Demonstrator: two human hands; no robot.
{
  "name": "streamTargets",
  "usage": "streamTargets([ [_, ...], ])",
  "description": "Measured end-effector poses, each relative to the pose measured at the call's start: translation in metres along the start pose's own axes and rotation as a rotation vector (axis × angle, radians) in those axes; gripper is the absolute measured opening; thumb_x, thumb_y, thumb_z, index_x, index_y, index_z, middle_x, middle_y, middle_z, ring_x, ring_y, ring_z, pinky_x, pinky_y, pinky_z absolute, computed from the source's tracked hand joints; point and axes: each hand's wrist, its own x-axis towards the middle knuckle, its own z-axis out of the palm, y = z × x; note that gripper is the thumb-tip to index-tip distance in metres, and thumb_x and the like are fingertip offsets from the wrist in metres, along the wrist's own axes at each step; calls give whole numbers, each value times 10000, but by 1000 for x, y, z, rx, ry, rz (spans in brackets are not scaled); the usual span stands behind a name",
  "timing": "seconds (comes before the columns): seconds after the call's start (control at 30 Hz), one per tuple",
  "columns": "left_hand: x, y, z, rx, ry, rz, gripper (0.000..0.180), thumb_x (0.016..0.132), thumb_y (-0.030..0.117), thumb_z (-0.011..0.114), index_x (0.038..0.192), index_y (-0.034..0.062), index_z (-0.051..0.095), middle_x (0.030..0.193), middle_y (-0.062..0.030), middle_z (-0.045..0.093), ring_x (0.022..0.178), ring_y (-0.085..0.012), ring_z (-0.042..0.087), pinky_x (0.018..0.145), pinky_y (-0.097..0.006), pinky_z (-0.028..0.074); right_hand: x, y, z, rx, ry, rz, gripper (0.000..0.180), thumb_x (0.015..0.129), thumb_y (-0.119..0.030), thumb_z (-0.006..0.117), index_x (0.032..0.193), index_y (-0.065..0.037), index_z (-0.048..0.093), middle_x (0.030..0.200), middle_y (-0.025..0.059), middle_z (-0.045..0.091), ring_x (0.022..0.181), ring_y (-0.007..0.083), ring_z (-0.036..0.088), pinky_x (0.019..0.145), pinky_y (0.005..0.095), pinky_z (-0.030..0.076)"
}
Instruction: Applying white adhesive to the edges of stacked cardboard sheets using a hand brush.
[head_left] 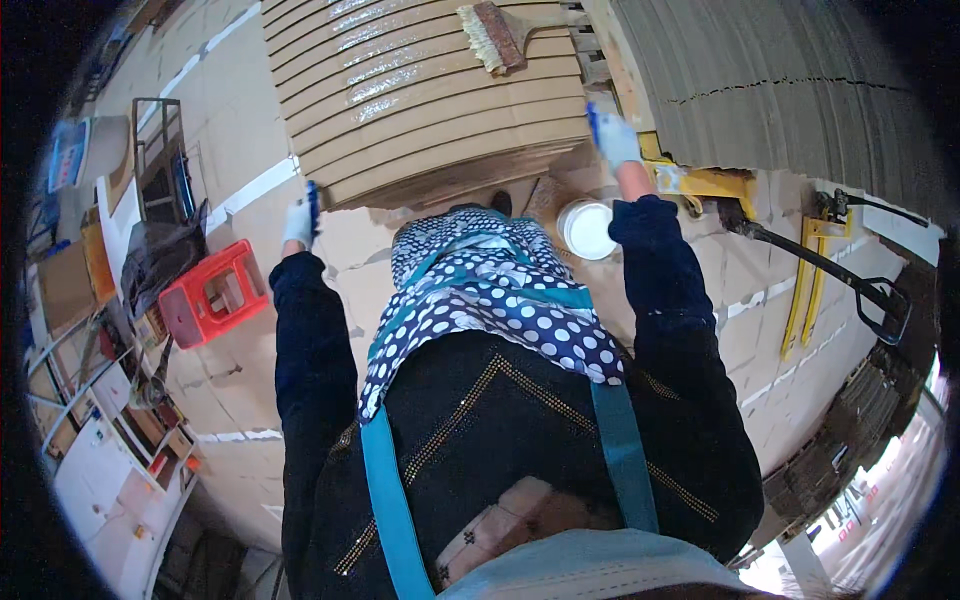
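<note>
In front of me lies a stack of overlapping brown cardboard strips [440, 125], with wet, shiny streaks down its middle. A wide brush [500, 38] with pale bristles rests on its far right part. My left hand [301, 218], in a white glove with a blue palm, is by the stack's near left corner. In a matching glove, my right hand [614, 138] is beside the near right edge. The palms face inward and the fingers look stretched out, holding nothing I can see. Whether either hand touches the cardboard is unclear.
A white bucket [587, 230] stands on the floor below my right hand. At left is a red plastic stool [214, 294]. A yellow pallet jack [705, 182] with a black handle is at right, beside a tall grey-brown cardboard stack [770, 80].
</note>
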Motion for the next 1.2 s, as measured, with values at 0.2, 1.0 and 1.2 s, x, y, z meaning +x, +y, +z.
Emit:
streamTargets([
  [0.2, -23, 38, 16, 677, 235, 200, 695, 825, 658, 516, 831, -21, 663, 725, -185, 642, 670, -276, 669, 559, -364, 530, -11, -48, -22, -323, -135, -122, 654, 921, -580, 374, 780, -15, 671, 709, 201, 651, 591, 303, 647, 611, 411, 519],
  [1.0, -27, 35, 57, 100, 545, 325, 298, 883, 326, 619, 813, 41, 563, 658, -74, 592, 562, -187, 541, 533, -348, 420, -4, -60, 37, -143, 159, 220, 475, 950, -475, 354, 883, -76, 602, 863, 207, 653, 797, 396, 633, 716, 511, 473],
  [1.2, -20, 33, 53, 199, 479, 278, 335, 876, 356, 614, 780, 37, 590, 662, -100, 616, 605, -234, 574, 585, -381, 436, 4, -51, 38, -161, 102, 189, 481, 949, -485, 347, 911, -83, 608, 875, 212, 653, 813, 396, 633, 724, 507, 476],
])
